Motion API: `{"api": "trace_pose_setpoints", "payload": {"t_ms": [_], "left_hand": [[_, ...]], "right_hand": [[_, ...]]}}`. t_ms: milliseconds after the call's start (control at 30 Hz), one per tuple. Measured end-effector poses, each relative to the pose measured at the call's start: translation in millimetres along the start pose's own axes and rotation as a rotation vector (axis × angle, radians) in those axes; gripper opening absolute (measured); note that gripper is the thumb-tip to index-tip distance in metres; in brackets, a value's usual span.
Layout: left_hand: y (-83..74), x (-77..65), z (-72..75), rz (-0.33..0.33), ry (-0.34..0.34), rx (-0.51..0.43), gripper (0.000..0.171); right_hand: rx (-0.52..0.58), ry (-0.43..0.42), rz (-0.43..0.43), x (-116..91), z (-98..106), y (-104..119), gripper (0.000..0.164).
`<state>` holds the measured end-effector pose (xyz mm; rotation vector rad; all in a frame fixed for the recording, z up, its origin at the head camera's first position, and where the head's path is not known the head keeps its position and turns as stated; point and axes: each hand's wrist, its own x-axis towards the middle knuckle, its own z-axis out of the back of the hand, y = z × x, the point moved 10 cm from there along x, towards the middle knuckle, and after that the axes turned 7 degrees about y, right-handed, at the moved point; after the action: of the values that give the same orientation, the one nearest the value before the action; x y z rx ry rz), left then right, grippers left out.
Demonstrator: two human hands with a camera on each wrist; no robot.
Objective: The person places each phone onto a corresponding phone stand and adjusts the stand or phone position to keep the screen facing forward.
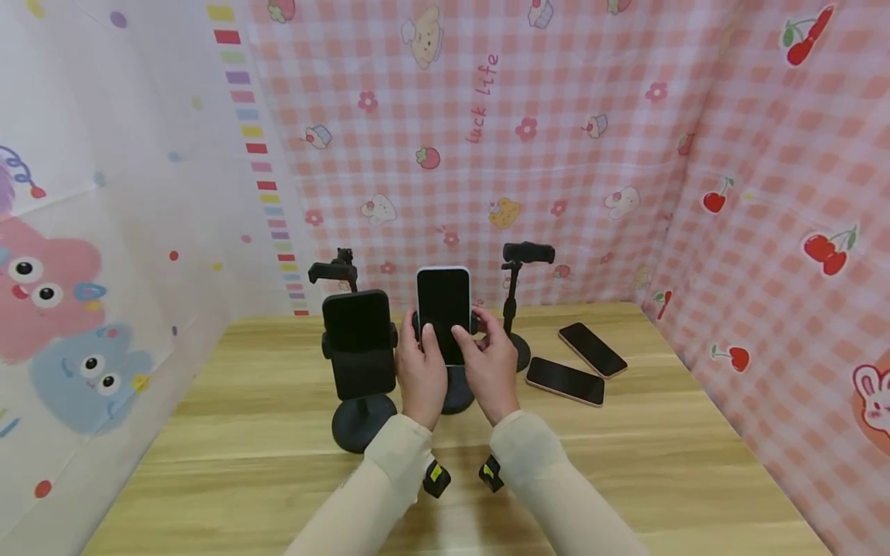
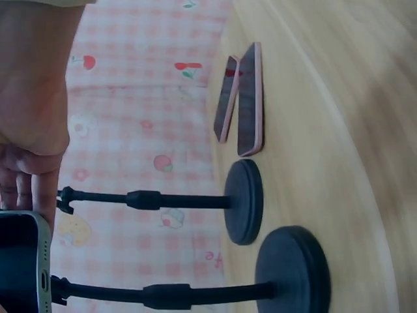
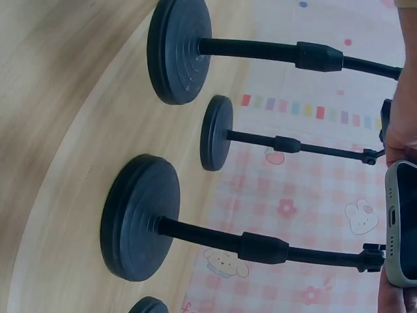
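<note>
A smartphone (image 1: 445, 309) with a pale frame and dark screen stands upright at the middle phone stand, whose round black base (image 1: 456, 395) shows below it. My left hand (image 1: 422, 378) grips its left side and my right hand (image 1: 490, 374) its right side. Both thumbs lie on the lower part of the screen, while the other fingers reach around the sides and behind. In the left wrist view the phone's (image 2: 43, 274) lower edge with its port is visible. The holder behind the phone is mostly hidden, so I cannot tell whether it clamps the phone.
Front left, a black phone (image 1: 359, 344) sits in another stand (image 1: 363, 423). Behind it rises a stand with a bare holder (image 1: 334, 270); a similar stand (image 1: 511, 301) is at back right. Two dark-screened phones, one nearer (image 1: 565, 381) and one farther (image 1: 592, 349), lie on the wooden table.
</note>
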<state>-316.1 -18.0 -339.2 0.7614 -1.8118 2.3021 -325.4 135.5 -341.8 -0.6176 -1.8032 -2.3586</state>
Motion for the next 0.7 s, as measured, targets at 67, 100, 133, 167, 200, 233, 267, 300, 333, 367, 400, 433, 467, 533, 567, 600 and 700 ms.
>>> {"api": "trace_pose_setpoints", "payload": {"t_ms": [67,100,133,167,200,233,267,300,333,367,400,433,467,533,567,600,700], "left_hand": [[7.1,-3.4,-5.3,0.041,0.046,-0.017,0.046],[9.7,-5.8,-8.2,0.056,0.069,-0.023,0.048],[10.8,-9.0,-10.6,0.058,0.087,-0.028,0.05],[12.8,-12.6,-12.9,0.069,0.106,-0.031,0.053],[14.5,-16.2,-15.0,0.073,0.122,-0.033,0.056],[16.4,-19.8,-16.5,0.08,0.137,-0.03,0.059],[18.7,-23.5,-17.7,0.092,0.152,-0.028,0.061],[20.8,-27.0,-18.0,0.103,0.164,-0.026,0.063],[23.0,-30.4,-17.5,0.111,0.173,-0.022,0.065],[25.2,-33.2,-16.5,0.122,0.182,-0.024,0.066],[26.8,-35.7,-14.9,0.119,0.187,-0.024,0.066],[29.1,-38.5,-12.8,0.128,0.193,-0.026,0.066],[31.9,-41.4,-10.5,0.139,0.199,-0.025,0.066],[37.8,-46.9,-5.4,0.16,0.207,-0.015,0.065],[41.0,-49.6,-2.9,0.169,0.209,-0.005,0.063],[44.7,-52.2,-0.9,0.178,0.213,0.012,0.06],[52.8,-59.4,1.5,0.186,0.245,0.071,0.048]], "right_hand": [[-0.005,-0.001,-0.006,0,1,-2,0.047],[-0.006,-0.001,-0.008,0,2,-2,0.047],[-0.009,0.001,-0.008,0,3,-2,0.047],[-0.011,0.007,-0.01,0,3,-2,0.048],[-0.015,0.014,-0.01,0,3,-2,0.048],[-0.019,0.021,-0.011,0,3,-2,0.048],[-0.022,0.027,-0.014,0,3,-2,0.047],[-0.023,0.034,-0.017,0,2,-2,0.047],[-0.024,0.043,-0.02,0,1,-2,0.047],[-0.021,0.052,-0.024,0,0,-2,0.047],[-0.02,0.06,-0.026,0,-1,-2,0.047],[-0.018,0.069,-0.031,0,-2,-3,0.046],[-0.015,0.078,-0.035,0,-3,-3,0.047],[-0.011,0.096,-0.042,1,-4,-3,0.047],[-0.012,0.104,-0.045,1,-4,-3,0.047],[-0.013,0.111,-0.049,1,-3,-3,0.047],[-0.025,0.123,-0.049,2,-1,-3,0.048]]}}
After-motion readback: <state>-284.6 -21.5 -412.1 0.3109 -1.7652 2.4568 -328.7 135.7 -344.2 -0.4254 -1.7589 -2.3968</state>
